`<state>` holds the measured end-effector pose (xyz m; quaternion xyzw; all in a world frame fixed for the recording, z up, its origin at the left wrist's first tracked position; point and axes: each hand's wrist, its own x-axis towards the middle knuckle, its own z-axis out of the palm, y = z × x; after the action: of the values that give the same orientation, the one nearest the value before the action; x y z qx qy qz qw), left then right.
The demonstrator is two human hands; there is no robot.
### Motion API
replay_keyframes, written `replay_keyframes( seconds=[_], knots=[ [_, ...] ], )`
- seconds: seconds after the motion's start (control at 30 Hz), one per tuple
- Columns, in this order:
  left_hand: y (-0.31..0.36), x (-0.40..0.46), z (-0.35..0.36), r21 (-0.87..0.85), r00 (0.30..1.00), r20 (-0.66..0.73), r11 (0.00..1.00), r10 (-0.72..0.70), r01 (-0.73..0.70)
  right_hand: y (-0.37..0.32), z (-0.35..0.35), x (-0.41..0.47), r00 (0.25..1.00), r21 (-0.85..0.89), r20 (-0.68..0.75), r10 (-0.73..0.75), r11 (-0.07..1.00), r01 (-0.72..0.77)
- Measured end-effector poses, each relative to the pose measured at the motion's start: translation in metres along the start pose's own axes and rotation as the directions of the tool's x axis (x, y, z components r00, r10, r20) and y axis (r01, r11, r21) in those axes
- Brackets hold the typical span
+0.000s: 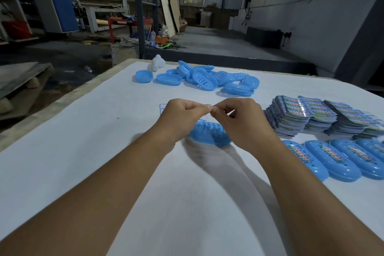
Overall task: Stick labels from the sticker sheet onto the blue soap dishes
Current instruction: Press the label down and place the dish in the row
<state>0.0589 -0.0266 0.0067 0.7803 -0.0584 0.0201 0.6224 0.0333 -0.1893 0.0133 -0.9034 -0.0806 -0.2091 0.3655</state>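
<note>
My left hand (182,117) and my right hand (239,120) meet fingertip to fingertip above the table, both pinching something small that I cannot make out, likely a label. Behind them lies the pale sticker sheet (163,108), mostly hidden by my left hand. Just below my hands a blue soap dish (209,134) rests on the white table (83,141), partly covered by my wrists. A pile of unlabelled blue soap dishes (204,78) lies at the far side. Labelled blue soap dishes (332,158) line up at the right.
Stacks of printed colourful cards (324,115) stand at the right, behind the labelled dishes. A small white object (158,62) sits at the table's far edge. Beyond the table is a workshop floor with machines and boards.
</note>
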Motion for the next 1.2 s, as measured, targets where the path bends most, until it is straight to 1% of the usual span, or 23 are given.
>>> replay_keyframes(
  seconds=[0.1,0.17,0.23,0.33,0.43,0.53,0.6,0.77,0.83,1.07,1.2],
  knots=[
    [-0.001,0.002,0.0,-0.043,1.0,-0.03,0.999,-0.006,0.005,0.002,-0.002,0.003,0.997,0.026,-0.056,0.045,0.999,-0.043],
    [0.0,0.002,0.0,-0.093,0.999,-0.017,0.995,-0.033,0.031,0.004,-0.004,0.005,0.989,-0.025,-0.112,0.098,0.995,-0.102],
    [0.001,0.002,0.0,-0.126,0.998,0.005,0.99,-0.059,0.059,0.007,-0.006,0.006,0.981,-0.055,-0.128,0.146,0.986,-0.154],
    [0.0,0.004,0.001,-0.124,0.998,0.0,0.991,-0.06,0.06,0.01,-0.007,0.007,0.978,-0.032,-0.097,0.187,0.981,-0.191],
    [-0.001,0.005,0.001,-0.133,0.998,-0.023,0.989,-0.063,0.059,0.009,-0.007,0.007,0.971,0.063,-0.065,0.231,0.972,-0.227],
    [-0.002,0.006,0.0,-0.185,0.996,-0.02,0.98,-0.084,0.079,0.007,-0.008,0.006,0.962,0.167,-0.016,0.273,0.949,-0.267],
    [-0.002,0.006,0.0,-0.188,0.996,-0.015,0.979,-0.088,0.084,0.007,-0.009,0.006,0.959,0.207,0.005,0.282,0.938,-0.277],
    [-0.003,0.007,-0.001,-0.121,0.993,-0.012,0.986,-0.115,0.113,0.011,-0.012,0.009,0.94,0.181,0.007,0.342,0.924,-0.337],
    [-0.006,0.006,-0.001,-0.062,0.994,-0.005,0.992,-0.111,0.11,0.014,-0.013,0.009,0.93,0.155,0.029,0.368,0.917,-0.368],
    [-0.018,0.006,0.007,0.193,0.999,-0.039,0.98,-0.038,0.045,0.021,-0.003,0.009,0.929,-0.101,0.041,0.367,0.927,-0.362],
    [-0.022,0.008,0.007,0.275,0.999,-0.025,0.961,-0.033,0.038,0.023,0.001,0.007,0.917,-0.173,0.052,0.394,0.908,-0.381]
  ],
)
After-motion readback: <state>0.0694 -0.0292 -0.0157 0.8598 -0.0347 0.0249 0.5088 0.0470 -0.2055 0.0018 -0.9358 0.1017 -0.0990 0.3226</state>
